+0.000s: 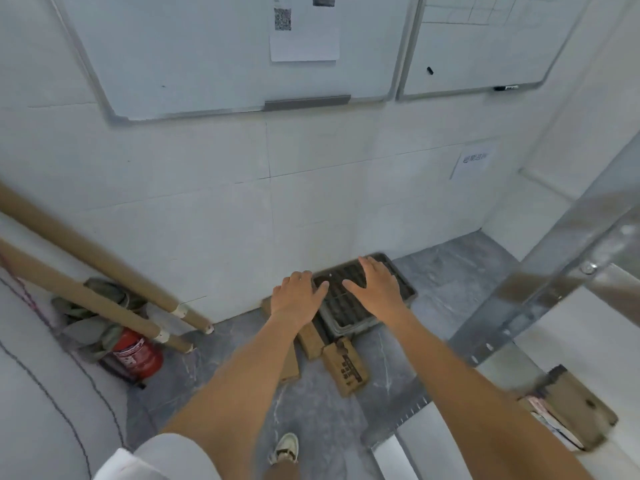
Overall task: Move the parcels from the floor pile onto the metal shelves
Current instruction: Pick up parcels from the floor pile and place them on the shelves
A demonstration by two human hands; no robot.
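Reaching down, both hands open, left hand (298, 295) and right hand (375, 284) near the dark parcel (360, 299).
Next: grip its sides and lift it toward the metal shelves (568, 251).

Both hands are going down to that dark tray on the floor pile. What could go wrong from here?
1. The dark tray lies partly on the cardboard parcels; lifting it may shift them.
2. The shelf upright stands close on the right; a wide tray may strike it.
3. Both hands, left and right, are open, no grip yet.
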